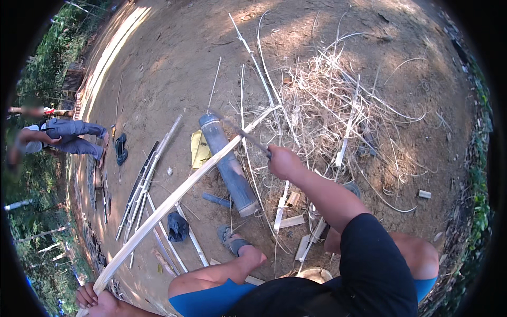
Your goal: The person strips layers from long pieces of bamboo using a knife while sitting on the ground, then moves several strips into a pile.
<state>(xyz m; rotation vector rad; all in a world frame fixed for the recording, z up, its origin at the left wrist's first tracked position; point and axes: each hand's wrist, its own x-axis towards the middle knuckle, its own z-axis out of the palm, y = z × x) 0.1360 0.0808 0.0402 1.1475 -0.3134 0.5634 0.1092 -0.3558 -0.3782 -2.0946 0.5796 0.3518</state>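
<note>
My left hand (97,302), at the lower left, is closed around the near end of a long pale split bamboo strip (171,199). The strip slants up and away to the right, and its far part crosses over a thick grey-brown bamboo log (231,171) on the ground. My right hand (285,162) is closed on the handle of a knife (253,141). Its dark blade meets or crosses the strip near the strip's far end; whether it cuts into the wood I cannot tell. Thin shavings and slivers (325,95) lie heaped beyond my right hand.
Several bamboo poles (145,182) lie left of the log, near a dark crumpled bag (178,226). A yellow piece (199,149) lies beside the log. Short bamboo offcuts (292,221) are by my feet. Another person (74,134) stands at the far left near dark sandals (121,149).
</note>
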